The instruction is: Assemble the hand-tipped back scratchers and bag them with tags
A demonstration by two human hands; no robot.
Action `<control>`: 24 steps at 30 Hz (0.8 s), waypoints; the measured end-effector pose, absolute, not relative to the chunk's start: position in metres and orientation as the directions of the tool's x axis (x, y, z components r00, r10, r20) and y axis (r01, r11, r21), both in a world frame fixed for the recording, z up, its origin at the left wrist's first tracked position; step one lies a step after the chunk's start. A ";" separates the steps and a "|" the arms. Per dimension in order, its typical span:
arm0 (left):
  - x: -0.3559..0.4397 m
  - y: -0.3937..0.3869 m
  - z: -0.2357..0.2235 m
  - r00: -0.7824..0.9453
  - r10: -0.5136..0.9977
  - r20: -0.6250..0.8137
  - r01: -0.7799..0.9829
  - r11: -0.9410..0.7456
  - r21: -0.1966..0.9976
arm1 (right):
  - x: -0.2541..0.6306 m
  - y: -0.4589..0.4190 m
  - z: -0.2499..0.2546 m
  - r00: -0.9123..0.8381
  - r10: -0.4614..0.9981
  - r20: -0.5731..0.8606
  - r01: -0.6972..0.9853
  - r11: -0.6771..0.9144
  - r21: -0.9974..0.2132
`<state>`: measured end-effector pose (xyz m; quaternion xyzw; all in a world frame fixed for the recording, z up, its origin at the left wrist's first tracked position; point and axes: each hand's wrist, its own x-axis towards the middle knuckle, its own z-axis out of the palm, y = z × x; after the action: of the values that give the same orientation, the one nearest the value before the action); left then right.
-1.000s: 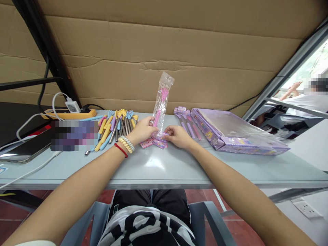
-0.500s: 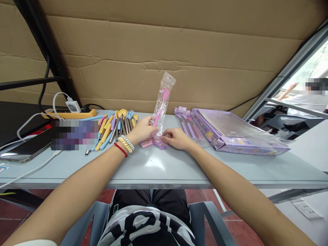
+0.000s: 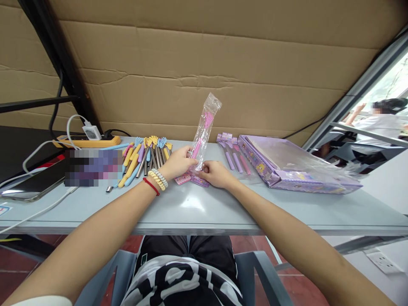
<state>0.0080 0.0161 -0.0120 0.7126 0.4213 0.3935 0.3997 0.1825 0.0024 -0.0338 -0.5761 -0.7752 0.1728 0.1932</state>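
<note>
My left hand [image 3: 177,162] holds a clear plastic sleeve [image 3: 204,129] upright, with a pink hand-shaped stick inside it. My right hand [image 3: 215,173] pinches the sleeve's lower end just above a small stack of pink and purple cards [image 3: 191,179] lying on the grey table [image 3: 204,208]. Left of my hands lies a pile of several coloured hand-shaped sticks [image 3: 143,159] with metal shafts. Right of them are a few packed purple and pink sticks [image 3: 231,151].
A flat purple box [image 3: 296,170] covered with clear film lies at the right. A yellow power strip [image 3: 84,140] with a white charger, cables and a dark tablet [image 3: 32,182] are at the left. Cardboard walls the back. Another person [image 3: 379,123] sits far right.
My right hand has slid left from the cards up to the bottom of the sleeve. The sleeve has tilted slightly to the right.
</note>
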 end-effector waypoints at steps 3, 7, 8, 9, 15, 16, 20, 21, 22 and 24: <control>0.008 0.017 -0.012 0.334 0.918 0.216 0.285 -0.316 0.905 | 0.182 0.001 -0.033 -0.261 0.961 0.092 0.823 0.271 -0.500; 0.008 0.016 -0.010 0.333 0.918 0.216 0.285 -0.317 0.905 | 0.181 -0.002 -0.034 -0.255 0.959 0.123 0.845 0.283 -0.455; 0.009 0.016 -0.010 0.331 0.919 0.215 0.283 -0.315 0.906 | 0.181 -0.002 -0.034 -0.258 0.957 0.131 0.850 0.289 -0.440; 0.009 0.015 -0.009 0.328 0.920 0.214 0.279 -0.311 0.909 | 0.181 -0.002 -0.034 -0.263 0.956 0.132 0.853 0.294 -0.431; 0.009 0.012 -0.005 0.311 0.929 0.201 0.252 -0.284 0.925 | 0.182 0.000 -0.030 -0.268 0.959 0.088 0.833 0.277 -0.479; 0.009 0.011 -0.005 0.312 0.928 0.205 0.247 -0.287 0.925 | 0.183 0.001 -0.030 -0.269 0.958 0.099 0.826 0.283 -0.488; 0.010 0.011 -0.003 0.312 0.927 0.207 0.242 -0.288 0.926 | 0.184 0.003 -0.030 -0.254 0.955 0.151 0.803 0.295 -0.517; 0.010 0.010 -0.003 0.307 0.931 0.196 0.249 -0.278 0.928 | 0.185 0.003 -0.030 -0.248 0.955 0.160 0.799 0.296 -0.524; 0.010 0.009 -0.002 0.303 0.935 0.184 0.254 -0.265 0.930 | 0.185 0.004 -0.031 -0.246 0.954 0.170 0.794 0.299 -0.529; 0.010 0.008 -0.001 0.298 0.941 0.158 0.255 -0.238 0.937 | 0.186 0.005 -0.032 -0.244 0.950 0.194 0.788 0.311 -0.531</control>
<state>0.0101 0.0077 -0.0011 0.6796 0.4402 0.3963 0.4328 0.1864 0.0054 -0.0319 -0.5635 -0.7713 0.1644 0.2461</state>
